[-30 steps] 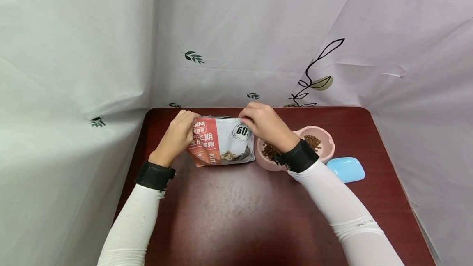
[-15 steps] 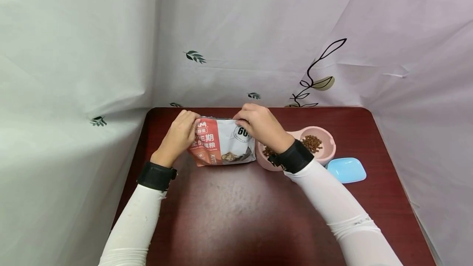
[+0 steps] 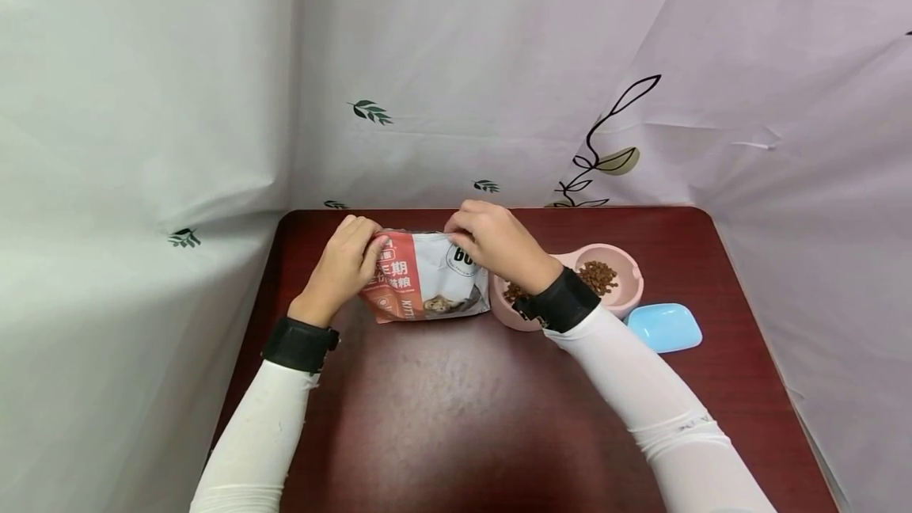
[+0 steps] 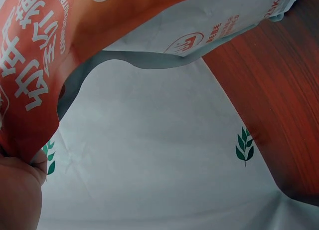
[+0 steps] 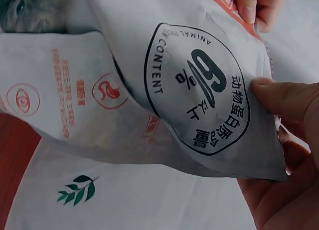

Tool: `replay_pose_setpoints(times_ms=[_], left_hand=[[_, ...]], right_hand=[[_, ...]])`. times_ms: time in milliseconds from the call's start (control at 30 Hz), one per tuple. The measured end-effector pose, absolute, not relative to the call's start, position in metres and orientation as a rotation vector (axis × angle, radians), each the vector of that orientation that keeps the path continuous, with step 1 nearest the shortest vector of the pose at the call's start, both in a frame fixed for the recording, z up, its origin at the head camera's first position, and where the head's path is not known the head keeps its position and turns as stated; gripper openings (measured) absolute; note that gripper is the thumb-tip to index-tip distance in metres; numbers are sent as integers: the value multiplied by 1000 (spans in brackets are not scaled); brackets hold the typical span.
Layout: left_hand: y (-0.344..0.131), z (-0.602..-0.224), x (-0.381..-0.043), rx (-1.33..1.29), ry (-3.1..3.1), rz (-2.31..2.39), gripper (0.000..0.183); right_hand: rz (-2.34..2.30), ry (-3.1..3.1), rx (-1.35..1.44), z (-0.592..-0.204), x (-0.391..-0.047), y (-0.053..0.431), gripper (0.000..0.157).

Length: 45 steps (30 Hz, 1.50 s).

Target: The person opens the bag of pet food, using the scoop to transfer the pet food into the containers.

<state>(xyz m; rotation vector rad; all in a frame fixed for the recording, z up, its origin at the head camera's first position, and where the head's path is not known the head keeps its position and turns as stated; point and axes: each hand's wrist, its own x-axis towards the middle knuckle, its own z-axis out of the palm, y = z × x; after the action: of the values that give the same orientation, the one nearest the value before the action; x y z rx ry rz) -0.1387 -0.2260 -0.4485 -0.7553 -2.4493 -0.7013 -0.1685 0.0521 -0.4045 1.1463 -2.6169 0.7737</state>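
Observation:
An orange and white cat food bag [image 3: 435,279] stands at the back of the dark red table, a kitten printed on its front. At its upper left corner my left hand [image 3: 340,266] pinches the rim; in the left wrist view only part of that hand [image 4: 20,190] shows. My right hand [image 3: 502,242] grips the top edge farther right. The right wrist view has its thumb on the bag's front [image 5: 199,90] and its fingers behind, with left-hand fingers [image 5: 251,8] on the same edge. The bag's contents are hidden.
Right of the bag sits a pink double bowl [image 3: 628,291] with brown kibble [image 3: 598,277] in both halves; my right wrist partly covers it. A light blue scoop [image 3: 666,328] lies beside the bowl. White patterned cloth [image 3: 442,101] hangs behind and along the sides of the table [image 3: 456,418].
My right hand has slid a little leftward along the bag's top edge, closer to my left hand. The left hand keeps its grip at the left corner. Bowl and scoop are unmoved.

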Motion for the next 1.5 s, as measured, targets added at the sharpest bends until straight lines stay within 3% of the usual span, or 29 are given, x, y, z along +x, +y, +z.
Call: replay_pose_setpoints(times_ms=[1500], left_hand=[[-225,-448,-135,-725,-2439,-724,9]], right_hand=[[764,-2577,1185,-410,-169,46,14]])
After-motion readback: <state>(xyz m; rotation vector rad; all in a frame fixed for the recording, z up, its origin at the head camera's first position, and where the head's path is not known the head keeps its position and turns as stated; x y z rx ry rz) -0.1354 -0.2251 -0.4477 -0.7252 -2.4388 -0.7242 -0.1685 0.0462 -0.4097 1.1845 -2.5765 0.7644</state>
